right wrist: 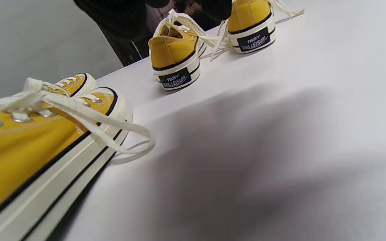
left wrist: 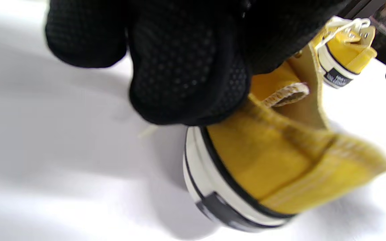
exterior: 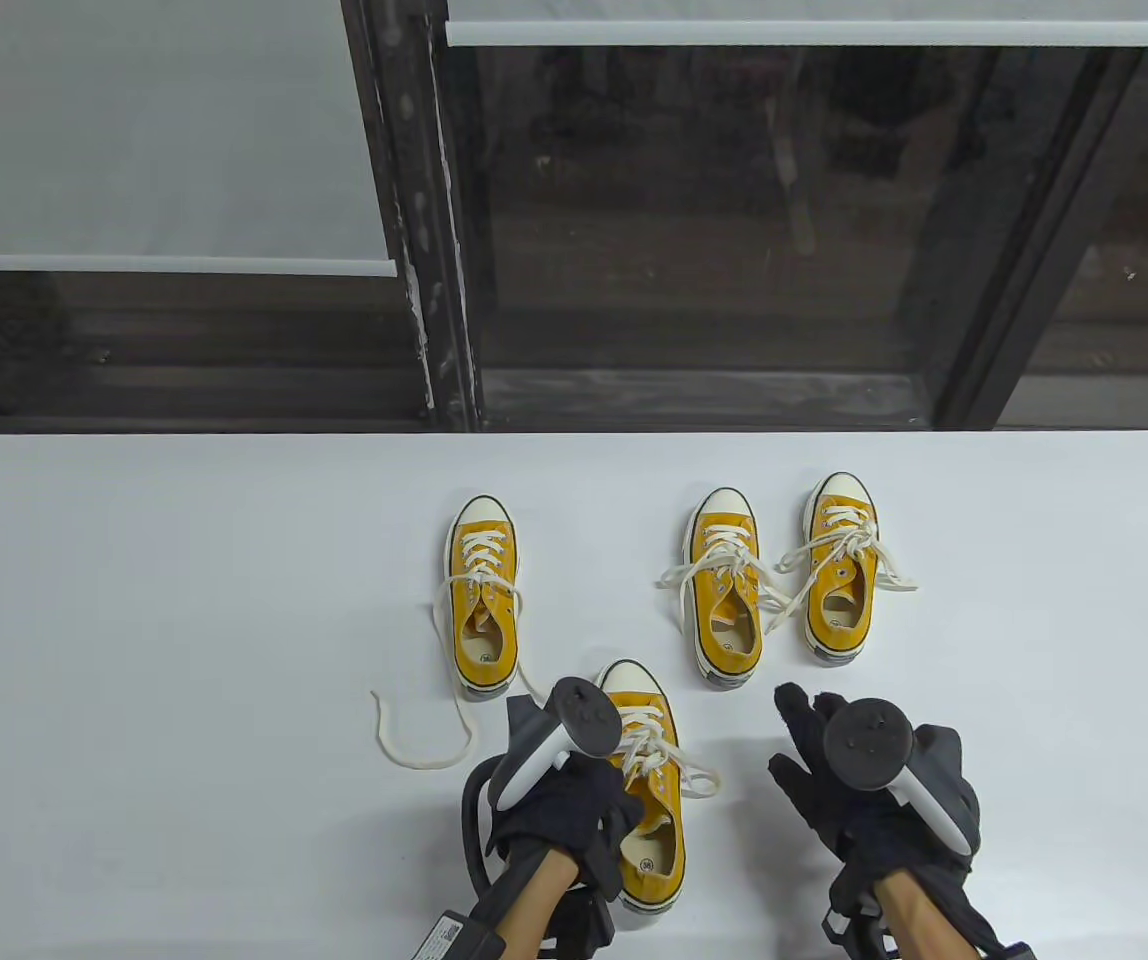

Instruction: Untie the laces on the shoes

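Yellow canvas shoes, four of them, stand on the white bench (exterior: 134, 600). The near shoe (exterior: 646, 790) sits under our left hand (exterior: 559, 820), which grips its heel side; the left wrist view shows gloved fingers (left wrist: 186, 73) pressed on the collar, which the table view hides. Our right hand (exterior: 869, 790) hovers beside it, fingers spread, holding nothing. The far left shoe (exterior: 482, 600) looks undone, its lace (exterior: 414, 730) trailing loose over the bench; the pair (exterior: 779, 585) at right is tied. We judge the near shoe is next: we must pinch a lace end of its bow (right wrist: 79, 110), clearest in the right wrist view, and pull
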